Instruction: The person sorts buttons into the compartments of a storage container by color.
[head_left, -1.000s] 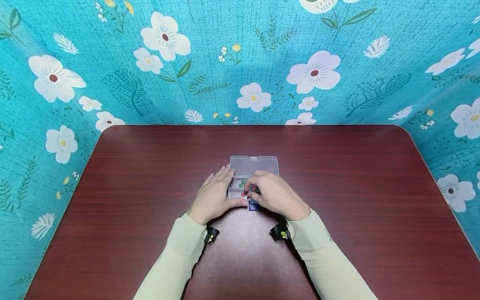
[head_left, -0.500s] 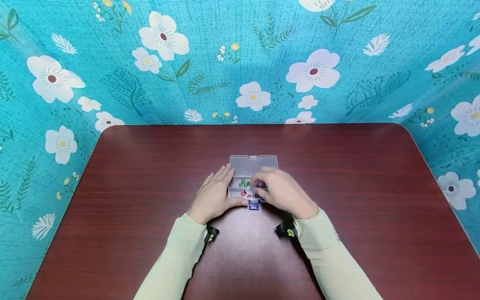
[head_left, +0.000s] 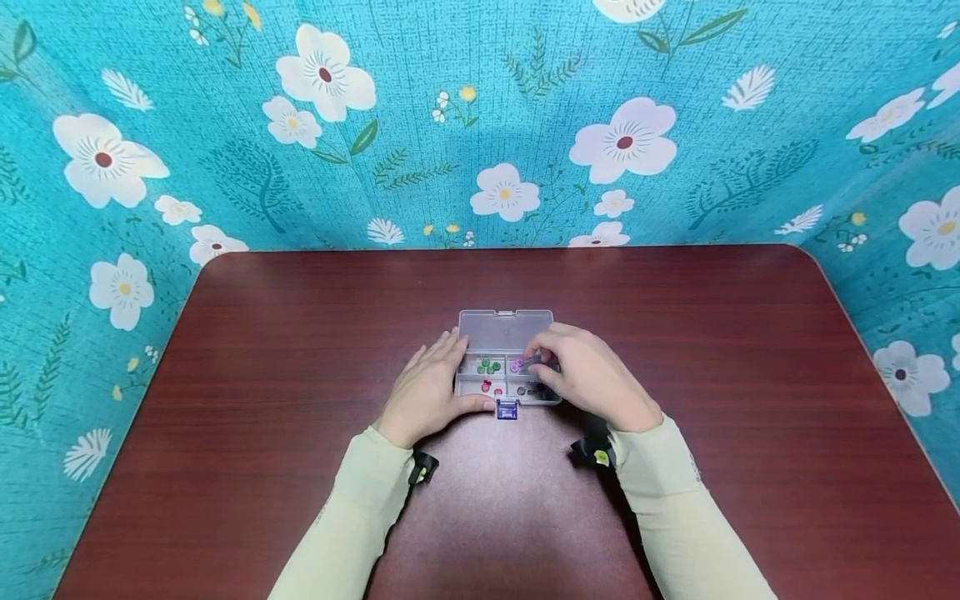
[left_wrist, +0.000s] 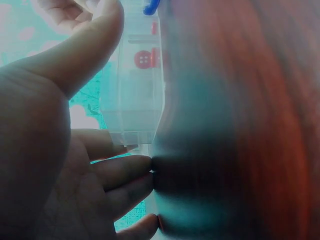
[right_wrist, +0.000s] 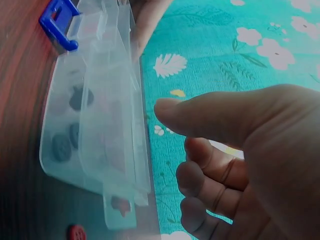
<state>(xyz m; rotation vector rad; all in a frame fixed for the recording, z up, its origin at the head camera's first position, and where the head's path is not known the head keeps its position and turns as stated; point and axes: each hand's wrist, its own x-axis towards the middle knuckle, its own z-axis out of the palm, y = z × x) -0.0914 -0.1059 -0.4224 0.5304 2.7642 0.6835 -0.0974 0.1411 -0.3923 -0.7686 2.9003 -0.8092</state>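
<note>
A clear plastic storage box (head_left: 506, 330) with several compartments stands with its lid raised. Green buttons (head_left: 488, 366) lie back left, red buttons (head_left: 487, 386) front left, and purple buttons (head_left: 517, 365) back right. Dark buttons (right_wrist: 62, 147) lie front right. My left hand (head_left: 426, 390) rests against the box's left end, fingers outstretched, thumb along the front wall. My right hand (head_left: 588, 371) is over the right-hand compartments. Its fingers are loosely bent, with the thumb apart from the visible fingertips in the right wrist view, where no held thing shows.
A blue latch (head_left: 507, 409) hangs at the box's front. In the right wrist view a red button (right_wrist: 77, 232) lies on the table beside the box's right end. The dark red table (head_left: 315, 317) meets a blue flowered cloth (head_left: 420, 125) behind.
My right hand has moved right, from above the red buttons to the box's right side, uncovering the purple and dark buttons. My left hand has stayed in place.
</note>
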